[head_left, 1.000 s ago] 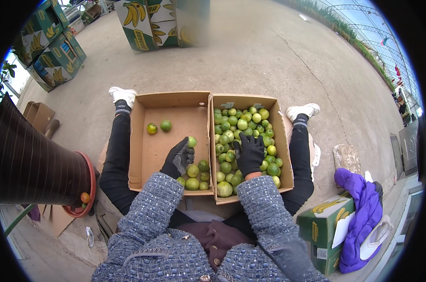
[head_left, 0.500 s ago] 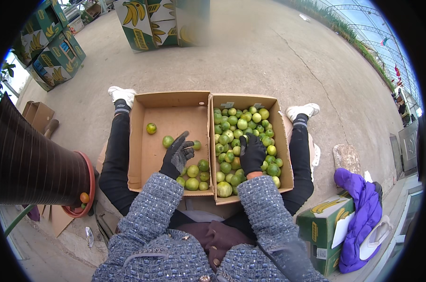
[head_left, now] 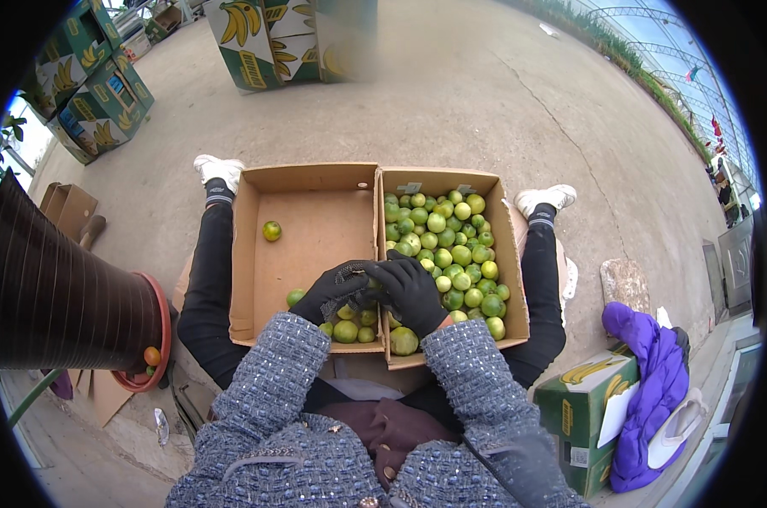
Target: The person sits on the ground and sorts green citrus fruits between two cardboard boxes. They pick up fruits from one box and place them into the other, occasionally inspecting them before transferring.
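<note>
My gloved left hand (head_left: pixel 331 292) and gloved right hand (head_left: pixel 407 292) meet above the inner walls where two open cardboard boxes stand side by side. Both sets of fingers are curled toward each other; whatever lies between them is hidden. In the left box (head_left: pixel 303 190), a greenish-orange tomato (head_left: pixel 271 230) sits alone toward the far left. A green tomato (head_left: pixel 295 297) peeks out beside my left hand, and several more (head_left: pixel 345 331) lie at the near right corner. Many green tomatoes (head_left: pixel 455 233) fill the right box (head_left: pixel 514 279), some covered by my right hand.
My outstretched legs flank the boxes. At left stands a dark ribbed planter (head_left: pixel 70 288) on a red saucer (head_left: pixel 165 330). Green banana cartons (head_left: pixel 294 42) are at the back. A purple jacket (head_left: pixel 650 398) drapes over another carton (head_left: pixel 582 415) at right.
My right hand has moved left from the tomato pile to meet my left hand. The left hand's spread fingers have curled. A green tomato in the left box now shows nearer to me.
</note>
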Action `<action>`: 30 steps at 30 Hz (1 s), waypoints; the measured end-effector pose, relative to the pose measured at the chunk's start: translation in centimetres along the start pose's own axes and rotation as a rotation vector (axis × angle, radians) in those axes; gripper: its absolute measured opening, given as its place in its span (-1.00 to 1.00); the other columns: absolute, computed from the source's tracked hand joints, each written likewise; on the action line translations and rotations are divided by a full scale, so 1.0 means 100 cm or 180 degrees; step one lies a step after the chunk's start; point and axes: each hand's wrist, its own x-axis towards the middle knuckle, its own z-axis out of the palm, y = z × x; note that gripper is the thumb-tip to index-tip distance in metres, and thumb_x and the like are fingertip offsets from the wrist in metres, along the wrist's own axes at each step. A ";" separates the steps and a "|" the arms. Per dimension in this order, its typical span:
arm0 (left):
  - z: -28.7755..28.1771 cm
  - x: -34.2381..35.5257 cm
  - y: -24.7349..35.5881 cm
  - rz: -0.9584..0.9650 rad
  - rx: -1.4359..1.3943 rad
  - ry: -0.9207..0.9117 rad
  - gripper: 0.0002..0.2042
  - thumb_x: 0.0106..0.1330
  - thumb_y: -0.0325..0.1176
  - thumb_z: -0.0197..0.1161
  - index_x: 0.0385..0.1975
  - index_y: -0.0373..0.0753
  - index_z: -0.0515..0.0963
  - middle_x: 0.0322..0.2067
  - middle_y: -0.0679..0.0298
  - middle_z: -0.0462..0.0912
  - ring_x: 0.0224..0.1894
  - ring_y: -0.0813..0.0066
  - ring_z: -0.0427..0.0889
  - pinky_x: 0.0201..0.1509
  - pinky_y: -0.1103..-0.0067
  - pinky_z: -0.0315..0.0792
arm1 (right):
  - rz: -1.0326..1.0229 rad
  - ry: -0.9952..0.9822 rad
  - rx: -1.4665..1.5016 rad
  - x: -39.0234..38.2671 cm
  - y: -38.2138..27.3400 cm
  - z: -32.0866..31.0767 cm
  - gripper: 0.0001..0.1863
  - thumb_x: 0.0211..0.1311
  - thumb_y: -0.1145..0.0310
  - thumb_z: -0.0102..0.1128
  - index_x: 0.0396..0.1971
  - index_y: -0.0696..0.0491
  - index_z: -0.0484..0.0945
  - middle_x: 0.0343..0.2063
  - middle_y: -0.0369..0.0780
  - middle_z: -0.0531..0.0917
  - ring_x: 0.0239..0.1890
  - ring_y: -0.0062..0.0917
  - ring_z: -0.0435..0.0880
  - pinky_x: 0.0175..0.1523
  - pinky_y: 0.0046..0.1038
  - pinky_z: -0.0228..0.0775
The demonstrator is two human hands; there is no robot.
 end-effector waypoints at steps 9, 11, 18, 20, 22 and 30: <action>-0.038 0.015 -0.015 -0.0174 -0.1262 0.1143 -0.65 0.42 -0.01 0.11 -0.20 -0.22 0.50 -0.41 0.23 0.56 -0.49 0.45 0.52 -0.41 0.56 0.46 | 0.1737 -0.0203 -0.0585 -0.034 0.052 0.000 -0.66 0.16 0.39 0.20 -0.03 -0.10 0.58 -0.14 -0.17 0.59 -0.10 -0.20 0.57 0.04 -0.21 0.38; -0.047 0.015 -0.024 -0.0113 -0.1640 0.1639 -0.62 0.41 0.02 0.12 -0.14 -0.22 0.48 -0.41 0.22 0.55 -0.47 0.42 0.53 -0.38 0.54 0.48 | 0.1929 -0.0723 -0.0543 -0.040 0.055 0.002 -0.66 0.13 0.38 0.21 -0.04 -0.13 0.59 -0.12 -0.17 0.59 -0.11 -0.19 0.58 0.03 -0.23 0.40; -0.055 0.010 -0.030 -0.0421 -0.1634 0.1771 -0.56 0.38 0.03 0.15 0.03 -0.20 0.44 -0.30 0.11 0.61 -0.28 0.28 0.61 -0.19 0.42 0.54 | 0.1954 -0.1134 -0.0681 -0.045 0.056 0.002 -0.56 0.11 0.43 0.19 0.04 -0.23 0.55 -0.02 -0.19 0.57 -0.10 -0.20 0.60 -0.01 -0.24 0.47; -0.056 0.009 -0.031 -0.0483 -0.1527 0.1271 -0.55 0.38 0.02 0.15 0.05 -0.22 0.45 -0.29 0.09 0.62 -0.27 0.27 0.62 -0.17 0.42 0.54 | 0.1963 -0.1255 -0.0666 -0.043 0.058 0.001 -0.53 0.10 0.45 0.19 0.07 -0.21 0.53 0.00 -0.17 0.56 -0.08 -0.20 0.60 0.01 -0.24 0.46; -0.053 0.010 -0.031 -0.0570 -0.1486 0.0852 -0.56 0.40 0.00 0.14 0.04 -0.23 0.46 -0.29 0.09 0.62 -0.26 0.27 0.62 -0.18 0.43 0.53 | 0.2059 -0.1333 -0.0853 -0.039 0.057 0.002 -0.50 0.04 0.46 0.20 0.07 -0.13 0.52 -0.05 -0.16 0.56 -0.10 -0.21 0.60 0.00 -0.24 0.46; -0.034 0.012 -0.013 -0.0729 -0.1012 0.0215 -0.61 0.48 -0.05 0.01 -0.01 -0.26 0.52 -0.39 0.25 0.62 -0.40 0.47 0.58 -0.32 0.63 0.47 | 0.0760 0.0577 0.0059 -0.011 0.033 -0.007 -0.48 0.09 0.37 0.26 0.13 -0.03 0.47 -0.07 -0.17 0.59 -0.02 -0.23 0.58 0.16 -0.24 0.41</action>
